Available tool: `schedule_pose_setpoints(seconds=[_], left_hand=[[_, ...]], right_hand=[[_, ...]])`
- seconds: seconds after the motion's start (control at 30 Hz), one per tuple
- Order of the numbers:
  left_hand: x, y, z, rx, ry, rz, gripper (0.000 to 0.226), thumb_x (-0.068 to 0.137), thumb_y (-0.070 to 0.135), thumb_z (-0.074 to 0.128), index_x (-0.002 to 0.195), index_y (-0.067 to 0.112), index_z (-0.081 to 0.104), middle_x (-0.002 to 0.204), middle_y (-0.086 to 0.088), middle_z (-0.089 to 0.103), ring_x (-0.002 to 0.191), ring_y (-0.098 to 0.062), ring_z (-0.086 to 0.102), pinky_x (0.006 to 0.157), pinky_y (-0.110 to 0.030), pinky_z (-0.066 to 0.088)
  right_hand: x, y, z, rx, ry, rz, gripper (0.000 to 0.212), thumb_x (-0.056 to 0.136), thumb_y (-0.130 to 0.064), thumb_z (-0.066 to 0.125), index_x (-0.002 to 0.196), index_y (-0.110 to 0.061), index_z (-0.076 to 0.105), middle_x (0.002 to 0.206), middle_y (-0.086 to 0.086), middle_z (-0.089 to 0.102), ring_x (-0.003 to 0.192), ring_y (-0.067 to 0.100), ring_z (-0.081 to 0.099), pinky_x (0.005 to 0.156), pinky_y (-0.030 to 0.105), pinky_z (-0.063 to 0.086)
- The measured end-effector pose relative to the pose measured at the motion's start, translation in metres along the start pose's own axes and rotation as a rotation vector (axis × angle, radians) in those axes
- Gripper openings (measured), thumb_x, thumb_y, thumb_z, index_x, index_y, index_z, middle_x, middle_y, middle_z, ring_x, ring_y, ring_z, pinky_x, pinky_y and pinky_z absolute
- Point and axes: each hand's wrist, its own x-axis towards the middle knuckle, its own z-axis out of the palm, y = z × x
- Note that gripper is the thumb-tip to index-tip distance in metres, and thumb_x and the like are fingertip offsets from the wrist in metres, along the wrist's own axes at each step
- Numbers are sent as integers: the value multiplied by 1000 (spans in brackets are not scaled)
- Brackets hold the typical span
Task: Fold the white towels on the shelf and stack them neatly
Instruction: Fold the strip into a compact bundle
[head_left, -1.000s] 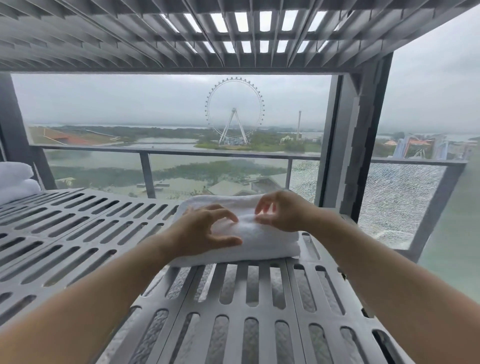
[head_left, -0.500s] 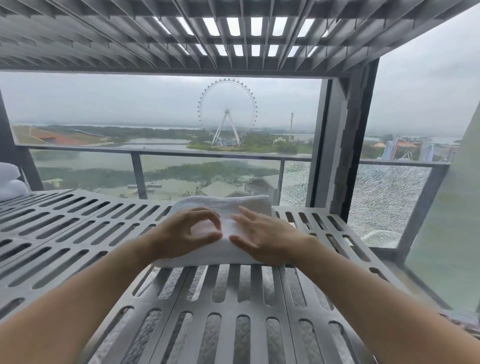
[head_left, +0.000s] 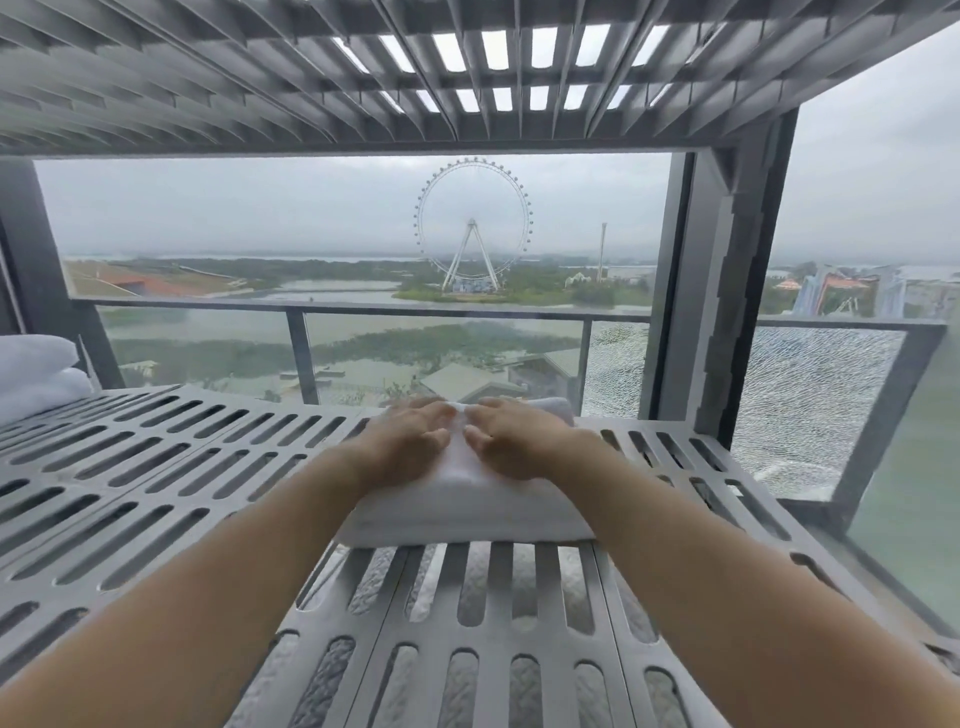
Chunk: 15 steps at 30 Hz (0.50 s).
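A folded white towel (head_left: 462, 512) lies on the grey slotted shelf (head_left: 156, 483), right of the middle. My left hand (head_left: 410, 441) and my right hand (head_left: 514, 441) both rest palm down on its top, side by side, fingers stretched toward its far edge. The fingertips nearly meet at the far fold. Neither hand has the cloth pinched that I can see. Two more folded white towels (head_left: 36, 374) sit stacked at the far left end of the shelf, partly cut off by the frame edge.
Another slotted shelf (head_left: 363, 78) runs close overhead. A dark upright post (head_left: 727, 312) stands at the shelf's right rear corner. Behind the shelf is a window with a railing (head_left: 337, 309). Textured white fabric shows through the slots below.
Both hands slid forward over the towel, from its near and middle part to its far edge, and now lie flat. The view has shifted closer and slightly left.
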Motion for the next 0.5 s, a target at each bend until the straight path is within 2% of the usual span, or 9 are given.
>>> schedule_pose_setpoints(seconds=[0.07,0.13,0.17,0.27,0.4,0.5], left_hand=[[6,-4,13,147,-90,-41,52,97,39,29,147,30,17,158,-2,7,144,-23,0,115,-37,-5],[10,-11,20,182,-160,-102,54,92,57,22,143,47,6,158,3,-4,143,-31,-9,115,-52,-4],[12,-13,20,156,-183,-130,54,89,63,21,139,55,4,157,4,-7,142,-34,-9,115,-55,-2],[16,-19,21,147,-206,-149,54,83,71,19,133,64,1,157,4,-7,142,-37,-5,115,-54,1],[17,-21,24,186,-173,-126,58,80,72,17,135,61,0,158,4,-4,143,-35,-2,113,-58,7],[10,-16,21,150,-177,-107,68,72,77,15,137,58,1,157,7,-7,143,-31,-8,111,-62,4]], right_hand=[[6,2,18,18,-35,68,53,95,-47,22,146,-30,16,156,4,12,144,25,5,115,51,5],[8,10,28,61,-31,170,56,92,-55,20,145,-41,8,158,1,-2,143,26,-8,113,55,-7],[9,12,30,67,-35,206,58,90,-58,20,144,-43,6,157,1,-5,143,28,-11,112,55,-10],[11,13,30,69,-77,242,60,88,-63,22,143,-47,4,157,1,-7,142,32,-12,112,54,-12],[12,20,30,115,-75,255,62,85,-67,24,142,-50,5,157,-3,-4,143,29,-11,111,58,-10],[10,24,28,136,-74,290,67,82,-72,24,141,-50,5,157,-8,-2,143,26,-8,108,64,-3]])
